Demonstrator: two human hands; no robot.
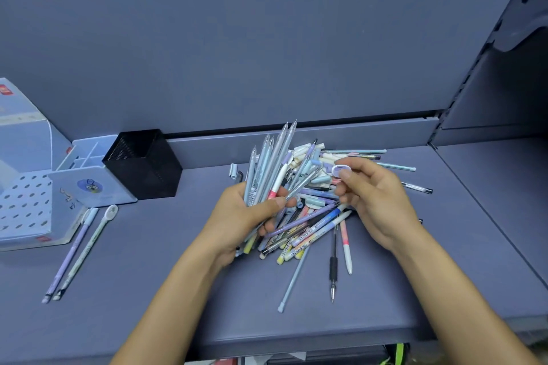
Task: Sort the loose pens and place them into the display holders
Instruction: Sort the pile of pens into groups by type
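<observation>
Left hand [252, 210] clamped around a fanned bundle of pens [271, 166], right hand [370, 195] pinching a small oval cap [340, 170], above the loose pen pile [314, 216] mid-shelf [148, 290], black mesh holder [143, 164] toward the back-left edge.

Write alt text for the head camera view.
A person's left hand grips a fanned bunch of pens above a loose pile of pens on a grey shelf, while the right hand pinches a small oval cap. An empty black mesh holder stands to the left.
</observation>
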